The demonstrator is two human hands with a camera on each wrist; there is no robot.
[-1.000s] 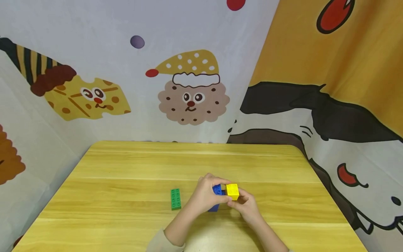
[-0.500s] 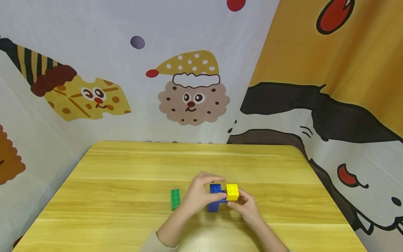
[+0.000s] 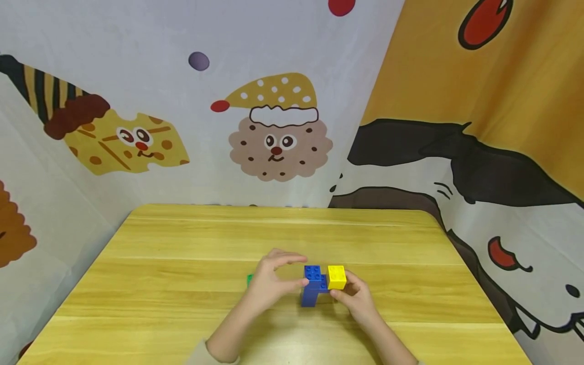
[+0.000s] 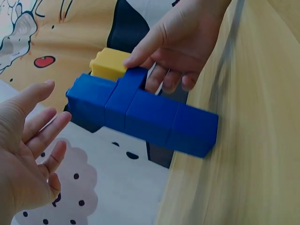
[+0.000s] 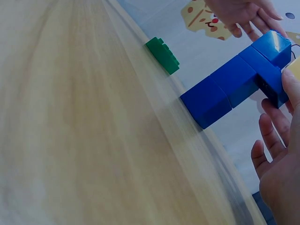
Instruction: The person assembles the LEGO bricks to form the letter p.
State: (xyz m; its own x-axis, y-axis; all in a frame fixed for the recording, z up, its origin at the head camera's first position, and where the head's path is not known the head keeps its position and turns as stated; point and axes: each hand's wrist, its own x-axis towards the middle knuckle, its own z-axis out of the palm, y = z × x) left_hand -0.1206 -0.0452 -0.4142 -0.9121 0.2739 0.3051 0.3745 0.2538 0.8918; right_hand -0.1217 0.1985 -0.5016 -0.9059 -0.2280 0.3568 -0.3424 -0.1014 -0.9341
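A tower of stacked blue bricks (image 3: 309, 296) stands upright on the table, with a blue brick jutting out to the right near its top. On that jutting brick sits a yellow brick (image 3: 336, 277), level with the tower's top brick. My right hand (image 3: 358, 299) pinches the yellow brick from the right, thumb at its near side; the other fingers curl below in the left wrist view. Left of the tower, my left hand (image 3: 269, 281) has its fingers spread and holds nothing. The left wrist view shows a gap between that hand and the bricks.
A green brick (image 5: 162, 56) lies on the wooden table (image 3: 182, 243) left of the tower, mostly hidden behind the left hand in the head view. A cartoon-printed cloth (image 3: 159, 81) hangs behind the table and along its sides.
My left hand has let go of the blue bricks and moved left, uncovering the tower's top and now covering most of the green brick. The right hand has stayed at the yellow brick.
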